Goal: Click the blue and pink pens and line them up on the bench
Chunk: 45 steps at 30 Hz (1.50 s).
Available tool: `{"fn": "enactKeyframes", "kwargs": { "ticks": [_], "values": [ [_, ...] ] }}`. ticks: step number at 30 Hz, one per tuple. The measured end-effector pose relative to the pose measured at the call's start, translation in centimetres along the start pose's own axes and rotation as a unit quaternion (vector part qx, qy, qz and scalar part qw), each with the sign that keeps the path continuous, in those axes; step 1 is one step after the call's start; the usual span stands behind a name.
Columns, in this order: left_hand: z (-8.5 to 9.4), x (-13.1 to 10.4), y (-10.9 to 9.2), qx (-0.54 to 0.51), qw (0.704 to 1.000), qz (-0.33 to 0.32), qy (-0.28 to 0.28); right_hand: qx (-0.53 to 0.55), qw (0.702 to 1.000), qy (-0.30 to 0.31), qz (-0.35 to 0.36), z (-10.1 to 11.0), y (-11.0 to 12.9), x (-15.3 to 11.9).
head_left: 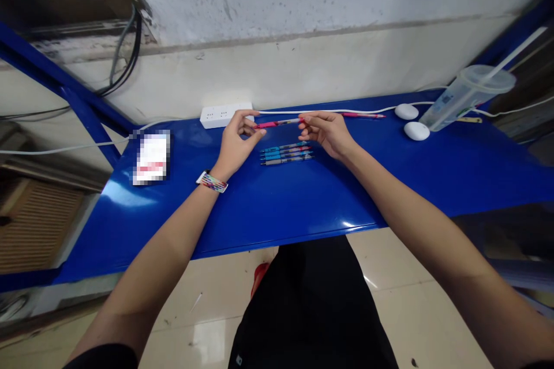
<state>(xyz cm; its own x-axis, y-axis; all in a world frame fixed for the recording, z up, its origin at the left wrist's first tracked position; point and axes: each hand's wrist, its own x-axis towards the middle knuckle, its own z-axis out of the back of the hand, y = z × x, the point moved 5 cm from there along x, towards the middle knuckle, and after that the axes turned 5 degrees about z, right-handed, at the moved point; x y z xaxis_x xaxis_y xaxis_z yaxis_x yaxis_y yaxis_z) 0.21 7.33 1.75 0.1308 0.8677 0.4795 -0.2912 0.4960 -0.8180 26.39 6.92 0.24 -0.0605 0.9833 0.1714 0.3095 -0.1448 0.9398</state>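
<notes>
A pink pen is stretched level between my two hands, above the blue tabletop. My left hand pinches its pink end between thumb and fingers. At its other end, my right hand grips it with the fingertips. Just in front of the hands, several pens lie side by side in a row, mostly blue with a greyish one nearest me. Behind my right hand another pink pen rests on the table near the wall.
A white power strip stands against the wall, its cable running right. Two white rounded objects and a clear tumbler with a straw are at the right. A blurred white packet lies left. Blue frame posts flank the table.
</notes>
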Motion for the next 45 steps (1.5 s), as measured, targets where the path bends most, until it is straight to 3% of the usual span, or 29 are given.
{"fn": "enactKeyframes", "kwargs": {
  "ticks": [5,9,13,19,31,45],
  "values": [
    [0.0,0.0,0.7,0.075,0.996,0.032,0.025,-0.004,1.0,0.022,0.01,-0.1,0.1,-0.1],
    [0.3,0.2,1.0,0.021,0.999,0.046,-0.005,0.008,0.999,0.029,0.014,-0.2,0.2,-0.1],
    [-0.2,0.3,0.8,-0.049,0.998,0.037,0.015,0.004,1.0,0.012,0.003,0.0,0.2,0.0],
    [0.1,0.3,1.0,-0.024,0.998,0.054,0.003,0.021,1.0,-0.005,-0.019,0.5,0.4,0.3],
    [0.8,0.5,2.6,-0.078,0.993,0.075,-0.042,0.04,0.996,-0.075,-0.013,1.8,0.3,0.8],
    [0.7,0.5,2.4,-0.083,0.993,0.068,-0.041,0.031,0.997,-0.072,-0.027,2.2,0.5,0.9]
  ]
}}
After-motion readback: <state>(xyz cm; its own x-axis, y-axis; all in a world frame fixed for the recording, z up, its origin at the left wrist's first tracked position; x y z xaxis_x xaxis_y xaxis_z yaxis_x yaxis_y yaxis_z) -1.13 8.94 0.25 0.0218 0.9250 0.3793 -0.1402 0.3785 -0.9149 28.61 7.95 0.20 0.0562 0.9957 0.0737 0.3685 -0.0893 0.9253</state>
